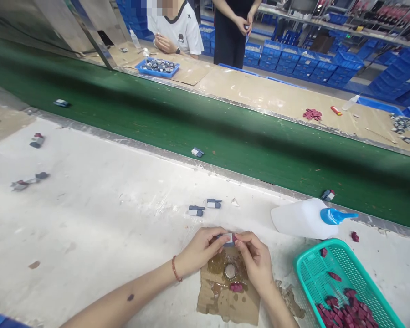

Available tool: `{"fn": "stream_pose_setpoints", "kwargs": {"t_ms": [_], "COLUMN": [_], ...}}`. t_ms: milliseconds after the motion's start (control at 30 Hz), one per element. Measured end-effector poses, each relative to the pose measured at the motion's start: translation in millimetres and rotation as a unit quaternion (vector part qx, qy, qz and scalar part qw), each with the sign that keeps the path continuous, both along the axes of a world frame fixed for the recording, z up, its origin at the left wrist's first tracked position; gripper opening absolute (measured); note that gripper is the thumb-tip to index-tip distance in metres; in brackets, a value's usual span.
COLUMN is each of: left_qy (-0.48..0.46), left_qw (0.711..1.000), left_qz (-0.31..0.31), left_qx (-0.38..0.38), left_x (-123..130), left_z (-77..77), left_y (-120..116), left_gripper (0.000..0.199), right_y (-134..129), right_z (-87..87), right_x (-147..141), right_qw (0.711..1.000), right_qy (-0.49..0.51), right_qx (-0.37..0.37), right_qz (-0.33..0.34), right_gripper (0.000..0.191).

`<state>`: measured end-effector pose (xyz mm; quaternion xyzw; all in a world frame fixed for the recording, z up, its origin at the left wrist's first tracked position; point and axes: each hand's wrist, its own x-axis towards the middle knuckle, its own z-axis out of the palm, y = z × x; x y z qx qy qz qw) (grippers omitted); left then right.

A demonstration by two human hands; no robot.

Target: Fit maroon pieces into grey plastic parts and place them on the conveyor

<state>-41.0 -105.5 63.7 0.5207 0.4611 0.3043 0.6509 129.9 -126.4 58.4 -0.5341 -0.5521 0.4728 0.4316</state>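
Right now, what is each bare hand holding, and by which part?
The left hand grips a blocky grey-and-white piece by its left end; the right hand pinches a small dark-red piece at the first piece's right end.

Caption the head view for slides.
Left hand and right hand hold a gray-white part with a maroon end above stained cardboard.

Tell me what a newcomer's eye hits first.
Probably the green belt crossing the view, dotted with small blocks. Next, the turquoise basket of dark red parts at lower right, below the white bottle. At lower centre, left hand and right hand grip a small grey-red piece over cardboard.
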Motion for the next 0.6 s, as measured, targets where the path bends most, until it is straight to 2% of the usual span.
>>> {"fn": "stream_pose_setpoints", "kwargs": {"t_ms": [100,167,233,300,367,433,500,533,600], "left_qy": [-0.022,-0.024,0.002,0.054,0.115,0.170,0.248,0.297,0.350], "left_qw": [1.000,1.000,0.999,0.991,0.969,0.931,0.887,0.864,0.841], "left_qz": [-0.010,-0.019,-0.013,0.026,0.094,0.167,0.229,0.245,0.229], "left_qx": [-0.018,-0.005,0.043,0.117,0.196,0.278,0.314,0.326,0.342], "left_x": [0,-4,-12,-27,-47,-71,-94,-103,-114], "left_z": [2.9,10.2,20.9,30.8,35.3,31.8,21.8,15.7,3.8], "left_y": [0,2,10,27,54,87,121,136,160], "left_gripper": [0.043,0.042,0.036,0.028,0.025,0.026,0.030,0.031,0.028], "right_y": [0,-2,-7,-15,-26,-39,-53,-60,-74], "right_z": [3.6,10.7,21.5,34.6,47.1,55.4,56.2,53.3,41.6], "right_x": [-3,-3,2,15,38,70,105,123,152], "right_qw": [1.000,0.999,0.994,0.981,0.957,0.921,0.887,0.876,0.853], "right_qy": [-0.004,-0.027,-0.071,-0.134,-0.220,-0.316,-0.400,-0.437,-0.491], "right_qx": [0.012,0.034,0.066,0.105,0.141,0.153,0.110,0.069,0.026], "right_qz": [-0.013,-0.023,-0.051,-0.094,-0.130,-0.170,-0.203,-0.194,-0.174], "right_gripper": [0.021,0.022,0.022,0.020,0.018,0.018,0.026,0.030,0.037]}}
